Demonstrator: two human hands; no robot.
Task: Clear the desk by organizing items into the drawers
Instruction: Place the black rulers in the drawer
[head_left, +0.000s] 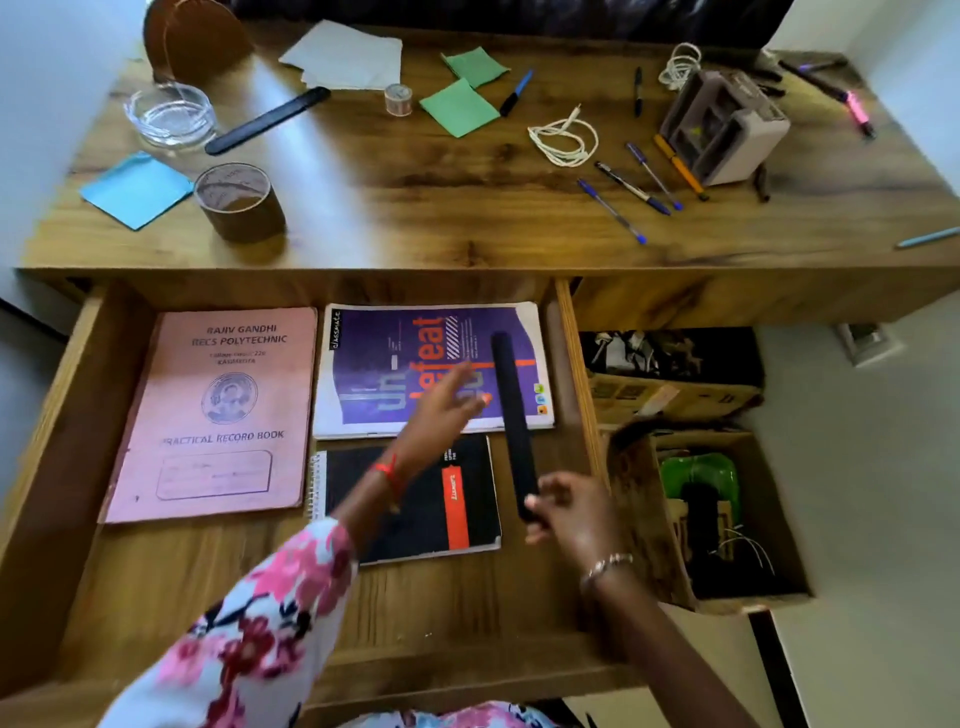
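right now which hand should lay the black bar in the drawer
Right, probably: the right hand pinches the near end of the black bar; the left hand hovers open over the purple notebook.

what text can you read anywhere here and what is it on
"RAJIV GANDHI RECS POLYTECHNIC" and "PRACTICAL RECORD BOOK": pink record book; its smaller lines are blurred.
"classmate", "un" and "defeat", partly behind the left hand: purple notebook.
Orange strip on the black spiral notebook: too blurred.
Black bar held by the right hand: no text seen.
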